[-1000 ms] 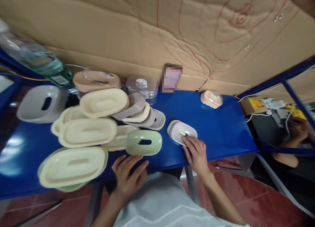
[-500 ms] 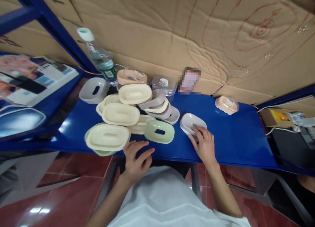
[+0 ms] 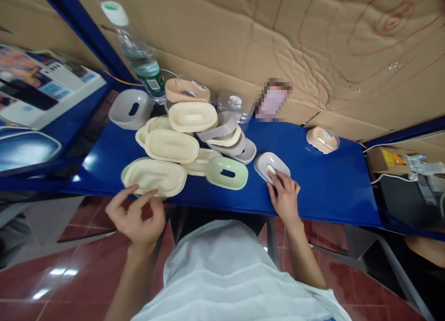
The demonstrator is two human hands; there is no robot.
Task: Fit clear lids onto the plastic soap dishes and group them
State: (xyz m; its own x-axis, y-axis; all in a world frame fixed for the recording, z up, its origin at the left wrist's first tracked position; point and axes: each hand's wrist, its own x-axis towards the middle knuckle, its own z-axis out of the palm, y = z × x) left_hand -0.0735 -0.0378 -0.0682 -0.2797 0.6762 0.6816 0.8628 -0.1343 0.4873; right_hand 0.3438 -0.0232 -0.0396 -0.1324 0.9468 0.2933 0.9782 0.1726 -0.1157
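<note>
My right hand (image 3: 288,199) rests on a pale lilac oval soap dish (image 3: 280,161) on the blue table. Its thumb is at the near rim and its fingertips are at a whitish raised bar (image 3: 271,169) in the middle. My left hand (image 3: 139,214) holds nothing. Its fingers are spread over the near edge of a cream oval lid (image 3: 167,175), and I cannot tell whether they touch it. Under that lid a green rim shows. Between my hands sits a green oval dish (image 3: 239,172) with a slot. More cream lids (image 3: 172,144) overlap behind, beside grey slotted dishes (image 3: 247,150).
A water bottle (image 3: 141,56) stands at the back left, near a grey slotted box (image 3: 121,112). Peach boxes (image 3: 193,90) (image 3: 321,141) and a clear-covered box (image 3: 234,108) are by the cardboard wall (image 3: 215,33). A blurred phone-like object (image 3: 273,100) leans there.
My left hand has moved left, to the front of the cream lid. My right hand stays on the lilac dish, its fingers shifted slightly at the raised bar. The view has tilted a little.
</note>
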